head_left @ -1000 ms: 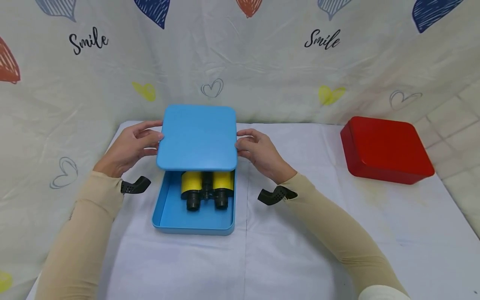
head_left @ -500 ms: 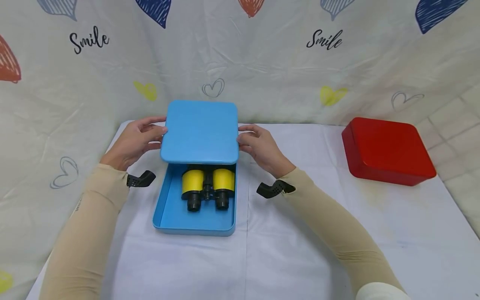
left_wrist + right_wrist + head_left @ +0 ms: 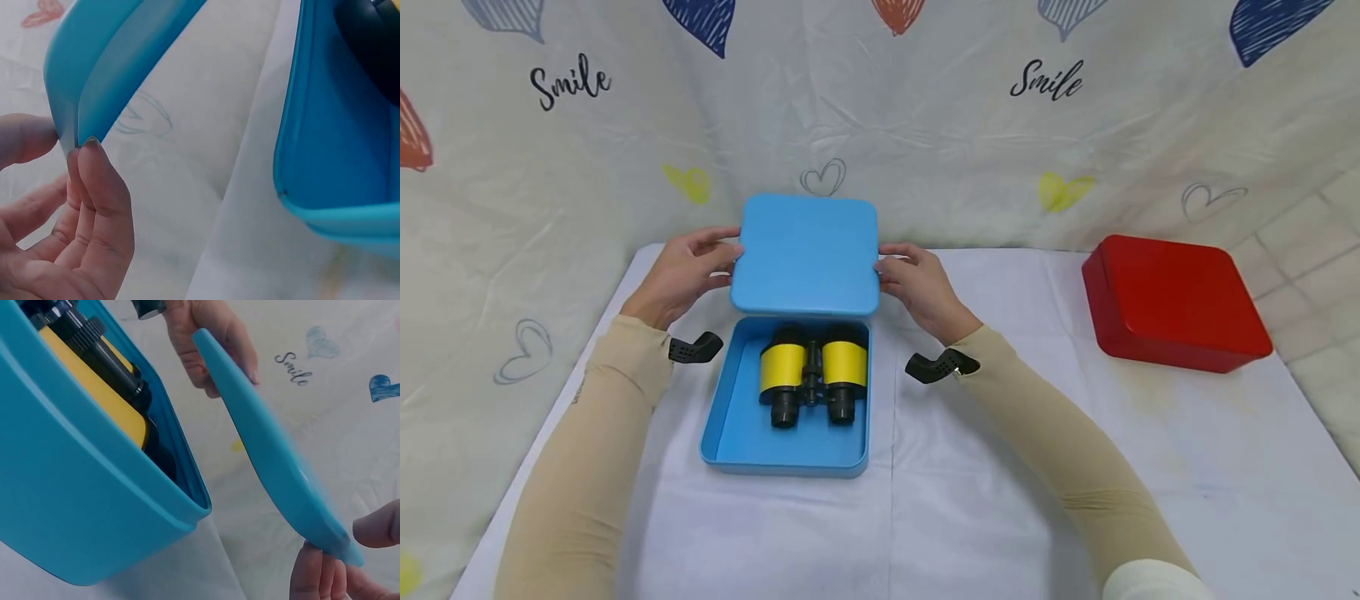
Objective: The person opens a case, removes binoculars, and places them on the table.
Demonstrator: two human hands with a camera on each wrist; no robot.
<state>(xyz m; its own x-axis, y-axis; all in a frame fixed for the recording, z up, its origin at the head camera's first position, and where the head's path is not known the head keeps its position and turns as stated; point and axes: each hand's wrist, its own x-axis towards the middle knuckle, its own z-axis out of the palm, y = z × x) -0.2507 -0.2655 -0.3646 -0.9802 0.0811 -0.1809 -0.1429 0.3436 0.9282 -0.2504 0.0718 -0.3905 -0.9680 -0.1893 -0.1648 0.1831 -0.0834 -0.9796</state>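
A blue lid (image 3: 807, 257) is held up, tilted, behind a blue box (image 3: 786, 457) on the table. My left hand (image 3: 685, 271) pinches the lid's left edge; in the left wrist view thumb and fingertips meet on the lid's rim (image 3: 100, 94). At the right edge my right hand (image 3: 921, 287) pinches it too, with fingers on both faces in the right wrist view. Inside the box lie yellow and black binoculars (image 3: 812, 373), eyepieces towards me. The lid stands apart from the box in both wrist views.
A red box (image 3: 1180, 300) sits at the back right of the white-covered table (image 3: 1000, 508). Behind the table hangs a pale printed cloth (image 3: 910, 142). A black strap-like piece shows at each wrist, the left one (image 3: 696, 347) near the box.
Both hands have moved the lid back, up and slightly right, uncovering the rest of the binoculars and the box's far rim. The box and red box have stayed in place.
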